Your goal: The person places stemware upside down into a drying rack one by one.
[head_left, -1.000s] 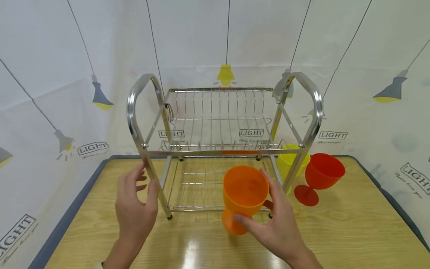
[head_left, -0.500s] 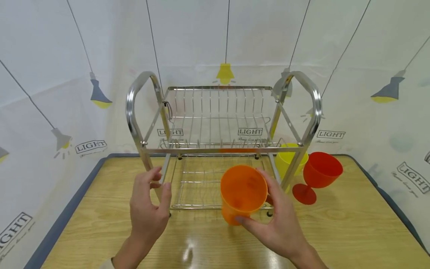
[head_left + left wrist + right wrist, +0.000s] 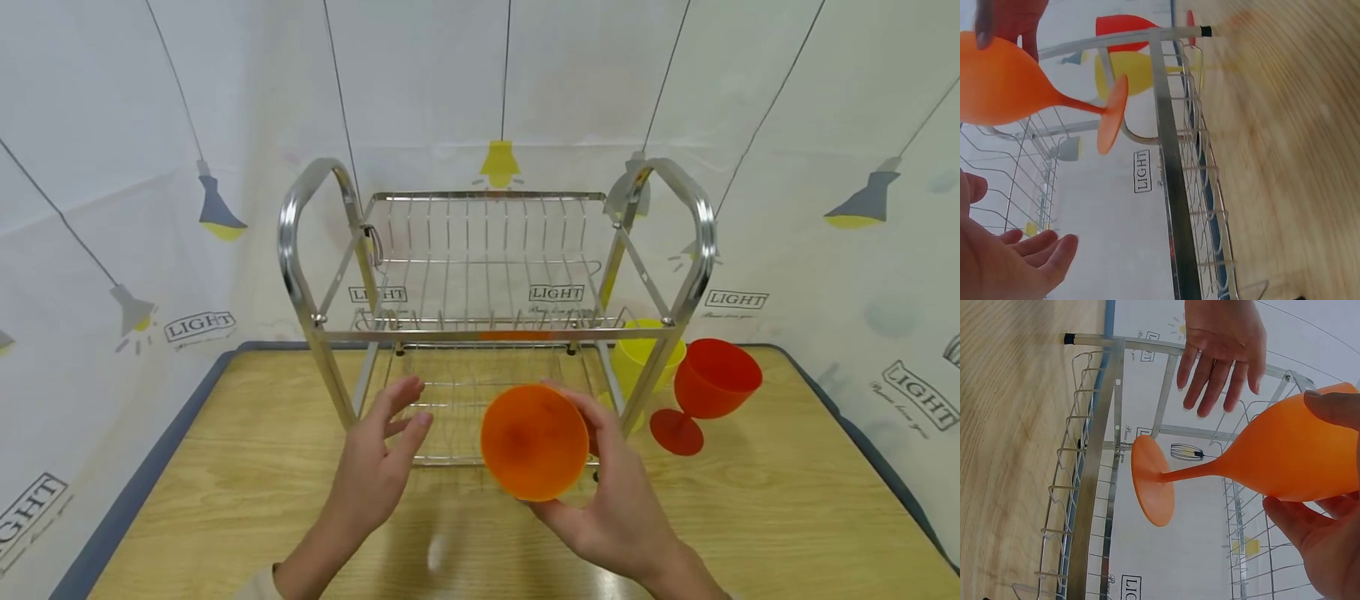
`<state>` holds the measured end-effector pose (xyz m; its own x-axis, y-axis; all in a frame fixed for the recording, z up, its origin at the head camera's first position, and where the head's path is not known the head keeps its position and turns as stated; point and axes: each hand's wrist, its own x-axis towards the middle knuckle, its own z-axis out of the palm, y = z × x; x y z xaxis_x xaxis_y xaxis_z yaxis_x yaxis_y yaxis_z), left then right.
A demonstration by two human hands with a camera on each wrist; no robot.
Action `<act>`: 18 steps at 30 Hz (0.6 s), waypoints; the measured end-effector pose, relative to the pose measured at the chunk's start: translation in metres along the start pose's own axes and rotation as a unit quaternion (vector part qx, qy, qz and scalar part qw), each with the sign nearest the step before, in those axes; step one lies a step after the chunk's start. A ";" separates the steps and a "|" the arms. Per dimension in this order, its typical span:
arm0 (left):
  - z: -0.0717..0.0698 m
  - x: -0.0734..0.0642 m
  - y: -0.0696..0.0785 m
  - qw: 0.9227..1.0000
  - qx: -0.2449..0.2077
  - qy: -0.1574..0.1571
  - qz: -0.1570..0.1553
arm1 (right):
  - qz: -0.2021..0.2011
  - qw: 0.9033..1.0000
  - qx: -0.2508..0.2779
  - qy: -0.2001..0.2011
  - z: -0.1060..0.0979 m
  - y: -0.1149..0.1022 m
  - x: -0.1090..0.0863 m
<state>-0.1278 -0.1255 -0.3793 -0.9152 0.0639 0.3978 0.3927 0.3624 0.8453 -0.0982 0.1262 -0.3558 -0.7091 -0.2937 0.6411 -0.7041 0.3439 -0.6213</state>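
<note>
My right hand grips an orange plastic goblet by its bowl, fingers round the far side and thumb on the near side. In the head view its mouth faces the camera; the right wrist view shows its thin stem and round foot clear of the table. My left hand hovers to the left of the goblet, apart from it, fingers spread and loosely bent with nothing in them. Both hands are in front of a two-tier metal dish rack. The rack's lower tier lies partly behind the goblet.
A red goblet stands on the wooden table right of the rack. Beside it a yellow goblet shows partly behind the rack's right post. A white cloth with printed lamps surrounds the table's back and sides.
My left hand has moved right, from beside the rack's left post toward the goblet. The orange goblet has been lifted and tipped, its mouth turning toward the head camera.
</note>
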 end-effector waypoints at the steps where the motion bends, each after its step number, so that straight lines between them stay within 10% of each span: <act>1: 0.001 0.001 0.001 0.999 -0.018 -0.017 -0.029 | -0.011 1.000 -0.002 -0.002 0.000 0.001 0.000; 8: 0.005 0.006 0.011 0.966 -0.170 -0.097 -0.171 | -0.081 0.997 -0.014 -0.012 0.000 0.010 0.001; 18: -0.001 0.007 0.014 0.876 -0.329 -0.218 -0.276 | -0.157 0.987 -0.045 0.000 0.012 0.025 0.003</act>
<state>-0.1283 -0.1210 -0.3641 -0.8733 0.4492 -0.1887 -0.2848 -0.1563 0.9458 -0.1178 0.1233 -0.3748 -0.4559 -0.3980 0.7961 -0.8831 0.3139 -0.3489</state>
